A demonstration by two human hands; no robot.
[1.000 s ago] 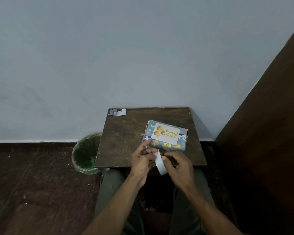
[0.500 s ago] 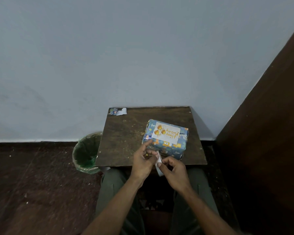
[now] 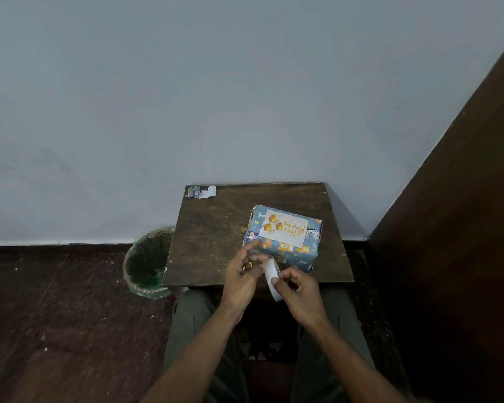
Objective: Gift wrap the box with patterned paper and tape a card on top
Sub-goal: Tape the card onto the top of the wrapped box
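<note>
Wrapping of blue patterned paper covers the box (image 3: 282,238), which sits on the small brown tabletop (image 3: 216,228) toward its right side, its near face close to the front edge. On the top of the box lies a white card (image 3: 284,228) with three gold ornaments and gold script, set slightly askew to the box's edges.

Just in front of the box, over the front edge of the tabletop, both hands work a white strip (image 3: 271,276) that looks like tape or its backing. The left hand (image 3: 242,279) pinches the strip's upper end between thumb and curled fingers, while its forefinger stretches out straight toward the box's near left corner; whether the fingertip touches the paper cannot be told. A small yellow spot shows between the fingers of that hand, too small to identify. The right hand (image 3: 298,289) has its fingers curled and grips the lower part of the strip, thumb on its face.

At the far left corner of the tabletop lies a torn scrap of patterned paper (image 3: 201,191), part printed, part white. Left of the table, on the dark floor, stands a bin (image 3: 147,264) lined with a green bag. The person's knees in grey-green trousers sit under the front edge.
</note>
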